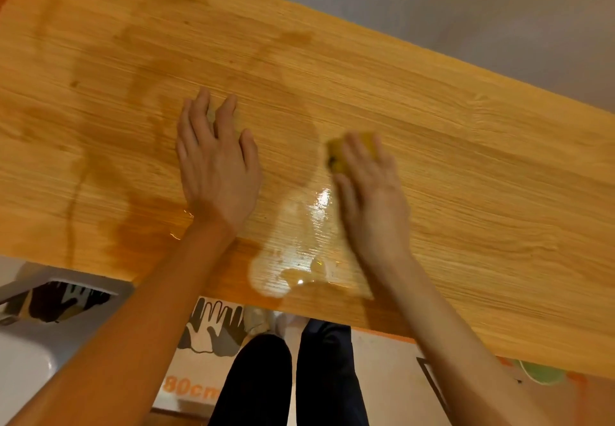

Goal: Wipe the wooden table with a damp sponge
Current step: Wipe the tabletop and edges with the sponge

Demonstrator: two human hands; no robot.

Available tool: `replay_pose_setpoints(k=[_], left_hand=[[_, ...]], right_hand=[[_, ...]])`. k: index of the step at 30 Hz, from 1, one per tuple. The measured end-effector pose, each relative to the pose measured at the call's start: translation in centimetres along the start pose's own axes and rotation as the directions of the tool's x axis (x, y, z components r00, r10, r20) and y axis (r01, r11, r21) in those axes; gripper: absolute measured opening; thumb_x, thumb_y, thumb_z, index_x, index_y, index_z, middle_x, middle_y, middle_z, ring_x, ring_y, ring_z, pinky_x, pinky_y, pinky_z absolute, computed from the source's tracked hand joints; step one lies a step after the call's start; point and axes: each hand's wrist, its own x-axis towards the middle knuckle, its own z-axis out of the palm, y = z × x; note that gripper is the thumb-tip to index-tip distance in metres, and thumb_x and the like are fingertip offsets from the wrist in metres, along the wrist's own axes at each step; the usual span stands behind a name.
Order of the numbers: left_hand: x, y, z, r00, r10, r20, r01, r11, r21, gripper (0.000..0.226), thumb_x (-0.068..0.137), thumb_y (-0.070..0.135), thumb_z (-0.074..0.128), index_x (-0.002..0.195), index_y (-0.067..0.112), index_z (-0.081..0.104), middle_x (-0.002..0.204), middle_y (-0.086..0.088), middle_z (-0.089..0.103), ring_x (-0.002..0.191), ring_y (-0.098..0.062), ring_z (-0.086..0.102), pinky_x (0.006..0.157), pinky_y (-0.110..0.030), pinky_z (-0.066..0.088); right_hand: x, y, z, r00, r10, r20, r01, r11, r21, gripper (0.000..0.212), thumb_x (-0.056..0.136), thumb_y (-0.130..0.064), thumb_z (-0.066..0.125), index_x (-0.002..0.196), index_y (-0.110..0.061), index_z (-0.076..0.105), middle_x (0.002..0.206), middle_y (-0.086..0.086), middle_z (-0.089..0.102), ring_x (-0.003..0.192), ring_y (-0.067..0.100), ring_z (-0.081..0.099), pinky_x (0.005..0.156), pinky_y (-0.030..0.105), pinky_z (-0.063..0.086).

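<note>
On the wooden table (pixel 466 166), right of centre, the right hand (pixel 372 199) presses flat over a yellow sponge (pixel 336 154); only the sponge's far and left edges show past the fingers, and the hand is motion-blurred, so I read it as mid-stroke. Fingers are draped over the sponge, holding it down rather than clenched. The left hand (pixel 216 163) lies open, palm down, fingers slightly spread on the wood, holding nothing, apparently as a brace.

A glossy wet patch (pixel 293 252) sits between the two wrists, running to the near edge. Darker damp streaks (pixel 109 146) mark the left half. The right half looks dry.

My judgement: wiping is partway. To do it well, I'd keep even palm pressure, follow the grain, overlap passes, and spread the puddle before it runs over the near edge.

Containers: none on the table. A white object at lower left is too cropped to name.
</note>
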Motion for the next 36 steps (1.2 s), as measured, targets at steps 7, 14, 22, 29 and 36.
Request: replay_pose_setpoints(k=[7,14,22,29,36], left_hand=[[0.0,-0.1,0.2,1.0,-0.008,0.003,0.008,1.0,-0.003,0.05,0.104,0.031,0.032,0.152,0.017,0.035,0.163,-0.012,0.026,0.153,-0.034,0.019,0.123,-0.048,0.018],[-0.1,0.0,0.2,1.0,-0.008,0.013,0.008,1.0,0.003,0.051,0.104,0.031,0.03,0.153,0.018,0.033,0.164,-0.012,0.024,0.153,-0.033,0.018,0.124,-0.046,0.016],[0.0,0.0,0.0,1.0,-0.012,-0.004,0.012,1.0,-0.02,0.05,0.102,0.029,0.033,0.15,0.016,0.038,0.162,-0.012,0.028,0.152,-0.032,0.022,0.123,-0.046,0.02],[0.0,0.1,-0.7,0.999,0.041,0.032,-0.039,0.997,-0.067,0.049,0.103,0.026,0.039,0.15,0.011,0.039,0.159,-0.016,0.028,0.15,-0.034,0.023,0.123,-0.048,0.019],[-5.7,-2.8,-3.8,0.967,0.203,0.153,-0.178,0.97,-0.165,0.045,0.098,0.019,0.052,0.14,0.006,0.052,0.148,-0.02,0.04,0.139,-0.036,0.036,0.116,-0.052,0.03]], right_hand=[[-3.4,-1.3,0.4,0.883,0.414,-0.221,-0.396,0.91,0.123,0.042,0.102,-0.017,0.045,0.144,-0.014,0.045,0.155,0.004,0.035,0.15,0.025,0.014,0.123,0.041,0.015],[-3.4,-1.6,0.8,0.996,-0.068,0.059,0.071,0.997,-0.043,0.045,0.104,-0.027,0.041,0.148,-0.018,0.037,0.158,-0.004,0.028,0.151,0.018,0.009,0.124,0.041,0.012],[-6.6,-3.2,1.8,0.964,0.229,-0.135,-0.222,0.973,0.064,0.048,0.098,-0.009,0.052,0.145,-0.015,0.043,0.156,0.0,0.033,0.15,0.021,0.01,0.119,0.051,0.022],[-9.0,2.8,-1.5,0.999,0.01,0.05,-0.012,0.999,0.039,0.046,0.103,-0.025,0.043,0.148,-0.02,0.036,0.158,-0.008,0.027,0.151,0.014,0.006,0.124,0.045,0.008],[-8.3,-0.3,-0.6,0.984,0.175,-0.023,-0.171,0.977,0.124,0.043,0.104,-0.023,0.041,0.147,-0.02,0.039,0.158,-0.007,0.028,0.151,0.015,0.003,0.125,0.037,0.001]])
